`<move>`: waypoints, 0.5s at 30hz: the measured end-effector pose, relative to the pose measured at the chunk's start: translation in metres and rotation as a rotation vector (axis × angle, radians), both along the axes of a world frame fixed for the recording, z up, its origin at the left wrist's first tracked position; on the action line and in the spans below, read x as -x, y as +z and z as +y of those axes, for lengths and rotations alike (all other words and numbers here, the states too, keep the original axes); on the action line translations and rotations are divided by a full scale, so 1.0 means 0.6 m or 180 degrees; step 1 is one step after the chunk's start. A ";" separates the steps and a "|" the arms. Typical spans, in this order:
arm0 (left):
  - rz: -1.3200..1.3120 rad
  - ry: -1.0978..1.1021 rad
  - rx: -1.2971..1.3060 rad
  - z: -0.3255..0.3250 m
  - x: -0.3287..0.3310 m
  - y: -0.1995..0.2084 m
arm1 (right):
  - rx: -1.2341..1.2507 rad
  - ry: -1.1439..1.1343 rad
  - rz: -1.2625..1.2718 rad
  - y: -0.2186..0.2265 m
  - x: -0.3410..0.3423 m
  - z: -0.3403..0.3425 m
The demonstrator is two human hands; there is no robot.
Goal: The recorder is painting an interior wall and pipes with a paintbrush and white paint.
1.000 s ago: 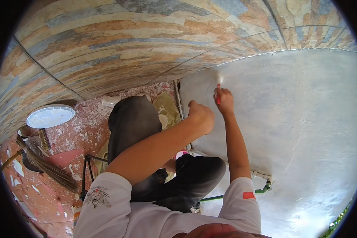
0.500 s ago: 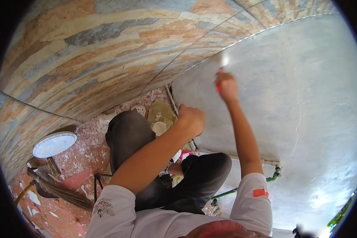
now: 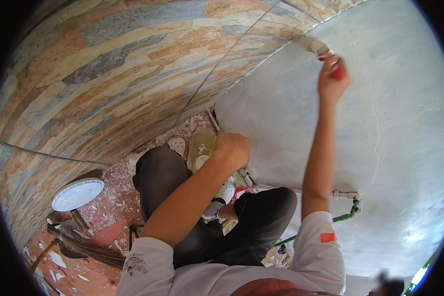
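Note:
My right hand [image 3: 333,81] is closed round the red handle of a paintbrush [image 3: 323,53]. Its pale bristles touch the smooth grey wall [image 3: 291,123] high up, close to the seam with the stone-patterned wall [image 3: 148,74]. Lower and nearer my knees, my left hand [image 3: 233,149] is curled into a fist in front of the grey wall. Whatever it holds, if anything, is hidden under the fingers. Just left of that fist a white cup-like container [image 3: 201,161] shows in part; whether the hand touches it I cannot tell.
On the littered reddish floor at the left are a white round lid [image 3: 78,194], a scrubbing brush [image 3: 79,221] and a broom [image 3: 91,245]. A green pipe [image 3: 348,215] runs along the grey wall's lower right. White clogs [image 3: 225,192] are on my feet.
My right hand has moved up and to the right with the paintbrush, following the seam between the walls. My left hand has stayed nearly in place, and the view has shifted slightly.

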State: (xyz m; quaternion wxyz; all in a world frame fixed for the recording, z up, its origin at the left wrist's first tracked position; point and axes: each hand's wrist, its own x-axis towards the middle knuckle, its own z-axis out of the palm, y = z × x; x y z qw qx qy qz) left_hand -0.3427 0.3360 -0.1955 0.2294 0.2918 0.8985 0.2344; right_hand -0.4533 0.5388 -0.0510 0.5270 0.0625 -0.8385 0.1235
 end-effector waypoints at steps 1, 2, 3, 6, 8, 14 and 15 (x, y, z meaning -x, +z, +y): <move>0.0019 -0.0014 -0.0021 0.003 -0.002 0.000 | -0.0601 -0.0286 0.0020 -0.046 -0.003 0.024; -0.0096 -0.0126 0.0049 0.006 -0.002 0.001 | -0.0852 -0.0029 0.0021 -0.109 -0.007 0.033; -0.0209 -0.0241 0.0108 0.010 -0.001 0.002 | -0.0769 0.0087 -0.0235 -0.174 -0.019 0.039; -0.0071 -0.0290 0.0188 0.008 -0.001 0.003 | -0.1004 0.0129 -0.1469 -0.354 -0.061 0.078; -0.0007 -0.0292 0.0205 -0.001 0.001 0.005 | -0.1134 0.0374 -0.1949 -0.393 -0.080 0.079; 0.0039 -0.0240 0.0328 0.001 0.000 -0.010 | -0.1005 0.0329 -0.1376 -0.209 -0.030 0.048; 0.0026 -0.0223 0.0352 -0.001 -0.001 -0.008 | -0.0848 0.0455 -0.0991 -0.152 -0.041 0.016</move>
